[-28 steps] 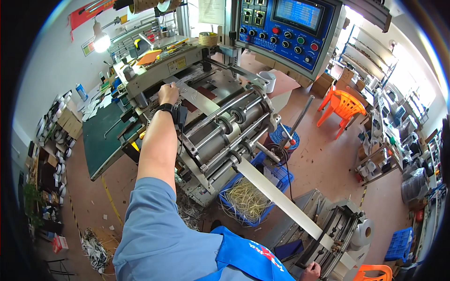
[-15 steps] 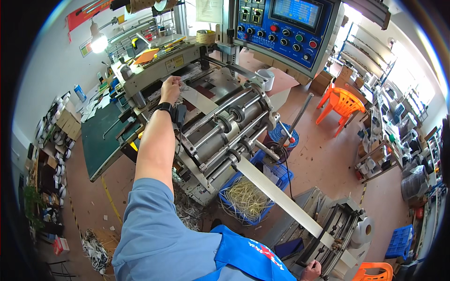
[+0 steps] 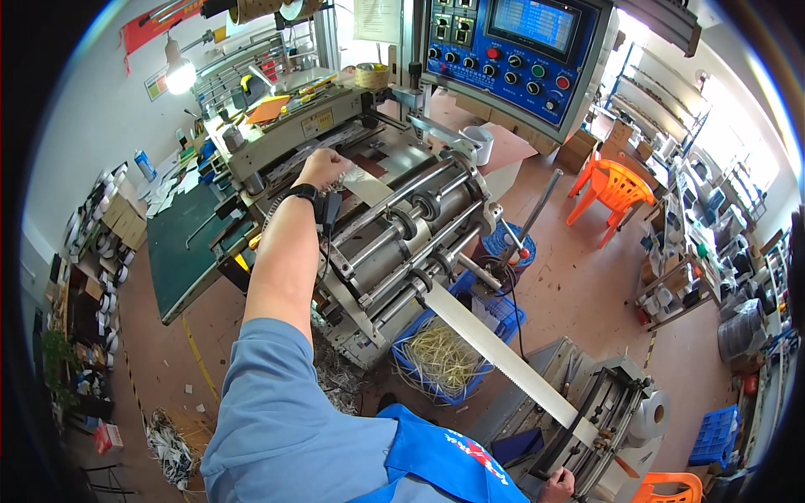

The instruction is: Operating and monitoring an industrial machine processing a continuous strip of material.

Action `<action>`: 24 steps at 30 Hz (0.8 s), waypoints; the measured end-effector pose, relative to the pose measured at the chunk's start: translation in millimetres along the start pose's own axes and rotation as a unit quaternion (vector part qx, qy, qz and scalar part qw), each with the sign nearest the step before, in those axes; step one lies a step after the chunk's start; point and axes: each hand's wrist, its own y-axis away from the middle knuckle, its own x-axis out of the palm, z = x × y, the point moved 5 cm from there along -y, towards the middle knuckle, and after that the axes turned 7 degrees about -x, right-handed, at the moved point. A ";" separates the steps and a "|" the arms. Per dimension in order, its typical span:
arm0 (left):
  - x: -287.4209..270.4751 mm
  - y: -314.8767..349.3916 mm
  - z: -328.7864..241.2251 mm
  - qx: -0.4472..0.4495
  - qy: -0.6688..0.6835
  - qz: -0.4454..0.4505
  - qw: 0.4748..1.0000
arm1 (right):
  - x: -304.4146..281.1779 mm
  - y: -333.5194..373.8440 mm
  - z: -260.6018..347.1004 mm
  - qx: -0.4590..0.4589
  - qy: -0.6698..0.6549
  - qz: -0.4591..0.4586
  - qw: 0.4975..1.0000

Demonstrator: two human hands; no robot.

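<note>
My left hand (image 3: pixel 325 169) reaches over the machine bed, its fingers pinched at the far end of a pale strip (image 3: pixel 367 189). From there the strip runs toward the machine's rollers (image 3: pixel 402 220). Below them a long pale strip with a toothed edge (image 3: pixel 495 352) slopes down to a smaller roller unit (image 3: pixel 599 419). My right hand (image 3: pixel 558 484) is at that unit's near end, fingers curled beside a dark bar; what they grip is too small to make out. A white roll (image 3: pixel 647 416) sits on the unit's right side.
A blue control panel (image 3: pixel 511 59) hangs above the machine. Beneath the strip stands a blue crate (image 3: pixel 457 390) of thin trimmings. An orange chair (image 3: pixel 614 194) stands at right. Left of the machine is a green table (image 3: pixel 189 260). A metal rod (image 3: pixel 537 210) sticks up beside the rollers.
My left hand has moved right and nearer the rollers, and less of the strip shows between them. My right hand stays almost in place. An orange edge now shows beside the smaller unit.
</note>
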 end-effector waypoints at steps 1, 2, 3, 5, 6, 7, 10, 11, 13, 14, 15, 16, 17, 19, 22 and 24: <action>3.1 2.9 -1.5 0.007 -0.047 0.032 0.998 | 0.1 0.2 0.4 0.000 0.001 0.001 1.000; 1.9 4.8 -2.6 0.006 -0.047 0.033 0.998 | 0.3 0.5 0.5 0.003 0.001 0.003 1.000; 2.3 6.0 -2.1 -0.011 -0.066 0.049 0.997 | 0.3 0.5 0.7 0.006 0.002 0.004 1.000; 4.2 7.4 0.0 -0.046 -0.105 0.089 0.989 | -0.3 0.2 0.7 0.009 0.002 0.005 1.000; 2.6 7.1 -1.2 -0.043 -0.103 0.080 0.990 | -0.8 0.0 0.6 0.010 0.001 0.008 1.000; 3.5 6.6 0.9 -0.065 -0.102 0.092 0.988 | -0.9 -0.1 0.4 0.011 0.000 0.011 1.000; 8.6 3.6 8.4 -0.109 -0.100 0.114 0.982 | -1.1 -0.5 0.3 0.009 0.000 0.015 1.000; 11.1 1.9 7.5 -0.078 -0.101 0.108 0.986 | -0.7 -0.7 0.6 0.006 0.002 0.017 1.000; 17.9 -1.9 6.9 -0.018 -0.102 0.104 0.989 | 0.1 -0.7 2.0 0.004 0.003 0.018 1.000; 19.5 -4.3 9.5 -0.016 -0.102 0.094 0.990 | -0.4 -0.4 2.6 0.007 0.003 0.015 1.000; 22.3 -6.4 11.9 -0.012 -0.080 0.098 0.992 | -0.9 -0.2 3.3 0.009 0.004 0.012 1.000; 24.7 -8.2 13.6 -0.008 -0.059 0.102 0.993 | -1.7 -0.2 4.1 0.011 0.004 0.009 1.000; 27.5 -9.6 15.4 -0.008 -0.041 0.110 0.993 | -2.1 -0.4 5.0 0.011 0.004 0.009 1.000; 30.6 -12.2 15.4 -0.001 -0.027 0.110 0.994 | -3.2 -0.7 6.1 0.015 0.002 0.010 1.000; 32.5 -12.6 12.3 0.009 -0.006 0.121 0.993 | -3.6 -0.6 6.8 0.012 0.001 0.013 1.000; 34.5 -11.2 12.3 -0.009 -0.057 0.146 0.988 | -2.6 -0.6 6.5 0.003 0.000 0.017 1.000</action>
